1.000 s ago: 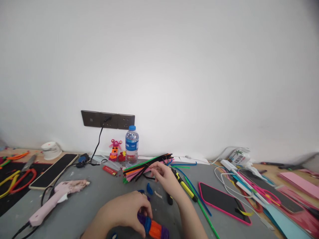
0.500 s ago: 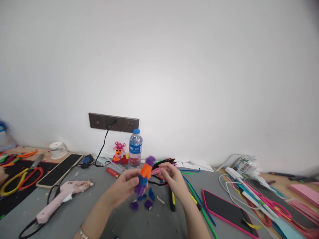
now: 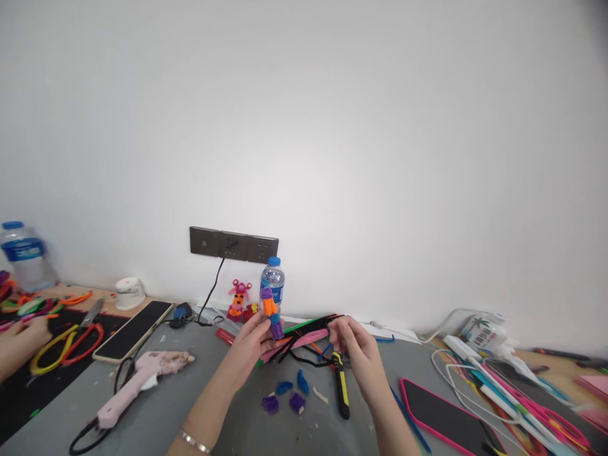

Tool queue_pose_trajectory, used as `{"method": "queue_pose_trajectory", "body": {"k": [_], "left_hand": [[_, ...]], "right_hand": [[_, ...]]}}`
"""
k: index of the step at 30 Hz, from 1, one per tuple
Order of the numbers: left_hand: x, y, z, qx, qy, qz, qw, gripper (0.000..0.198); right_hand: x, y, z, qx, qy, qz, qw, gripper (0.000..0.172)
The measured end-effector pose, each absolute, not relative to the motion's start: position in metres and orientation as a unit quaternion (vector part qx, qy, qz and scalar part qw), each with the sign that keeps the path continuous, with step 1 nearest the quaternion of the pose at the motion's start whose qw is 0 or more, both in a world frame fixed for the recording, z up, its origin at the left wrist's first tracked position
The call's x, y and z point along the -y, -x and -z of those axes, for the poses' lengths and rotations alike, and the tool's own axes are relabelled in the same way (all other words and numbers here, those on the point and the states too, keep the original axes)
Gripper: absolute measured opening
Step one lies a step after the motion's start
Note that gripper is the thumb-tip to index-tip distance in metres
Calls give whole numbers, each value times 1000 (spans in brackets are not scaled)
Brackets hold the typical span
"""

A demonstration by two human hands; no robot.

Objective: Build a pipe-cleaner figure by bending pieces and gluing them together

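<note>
My left hand [image 3: 253,339] is closed on a small fuzzy figure [image 3: 272,309] of purple, orange and blue, held upright in front of the water bottle [image 3: 279,278]. To the right, my right hand [image 3: 357,347] has its fingers curled and pressed together at the end of a bundle of black pipe cleaners [image 3: 317,324]; what they pinch is hidden. Pink fuzzy strips [image 3: 308,338] lie between the hands. Below them are purple pieces [image 3: 297,403], blue pieces [image 3: 303,381] and a yellow-black handled tool [image 3: 341,386].
A pink glue gun [image 3: 142,380] and a phone [image 3: 133,329] lie left. Beyond, another person's hand [image 3: 28,335] is beside scissors [image 3: 71,348]. A pink-cased phone [image 3: 446,415] and white cables [image 3: 437,367] lie right. A pink-orange figure [image 3: 236,304] stands behind.
The view has shifted left. The figure is now farther from me, in front of the bottle. My right hand's fingers have curled in at the pipe cleaner bundle.
</note>
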State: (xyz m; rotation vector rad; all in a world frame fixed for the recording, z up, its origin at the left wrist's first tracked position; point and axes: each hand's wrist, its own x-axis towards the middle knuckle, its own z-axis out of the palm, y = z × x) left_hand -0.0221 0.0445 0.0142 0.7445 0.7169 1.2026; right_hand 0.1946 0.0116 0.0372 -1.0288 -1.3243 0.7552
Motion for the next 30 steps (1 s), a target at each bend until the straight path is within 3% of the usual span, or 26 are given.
{"method": "queue_pose_trajectory", "body": {"k": [3, 6, 8, 11, 16, 19, 25, 30], "left_hand": [[-44, 21, -14, -321, -352, -538, 695, 42], [-46, 20, -11, -318, -382, -536, 682, 45], [-50, 19, -7, -333, -409, -528, 666, 47], [-53, 20, -2, -351, -436, -518, 646, 46], [-49, 23, -6, -385, -555, -514, 529, 27], [-45, 25, -10, -418, -602, -510, 450, 26], [-45, 29, -9, -472, -638, -469, 389, 25], [-50, 29, -5, -493, -654, -456, 348, 26]], "right_hand": [[8, -167, -60, 630, 406, -351, 562, 37], [29, -130, -81, 740, 359, -390, 414, 35], [38, -103, -89, 794, 338, -380, 334, 28], [41, -59, -85, 851, 300, -327, 280, 16], [27, 16, -61, 923, 286, -195, 168, 45], [16, 53, -47, 911, 388, -129, 44, 41], [11, 83, -19, 907, 388, -150, 62, 44], [14, 83, -23, 894, 398, -196, 66, 64]]}}
